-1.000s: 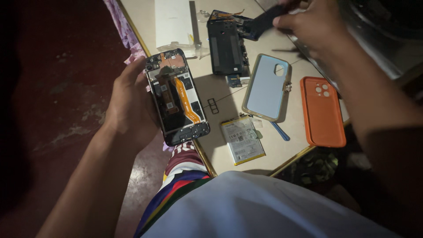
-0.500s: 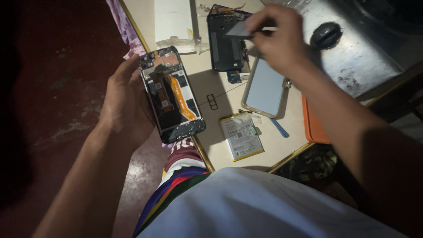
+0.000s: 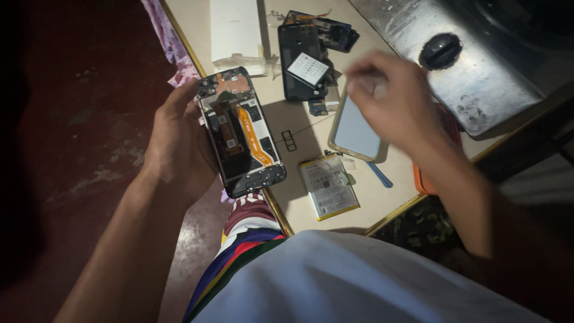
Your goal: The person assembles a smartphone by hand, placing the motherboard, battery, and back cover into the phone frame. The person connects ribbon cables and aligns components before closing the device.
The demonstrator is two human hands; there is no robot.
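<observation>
My left hand grips an opened phone by its side, back cover off, with an orange flex cable running down its middle. It hangs over the table's left edge. My right hand is blurred above a light blue phone case, fingers curled together; whether they pinch anything is unclear. Beyond it a black phone frame lies on the table with a small grey battery resting on it.
A second battery lies near the front edge, beside a blue pry tool and an orange case. A small black tray, a white box, a metal surface with a black knob, and purple cloth.
My right hand has drawn back from the black phone frame toward me, leaving the grey battery on the frame. The left hand still holds the opened phone.
</observation>
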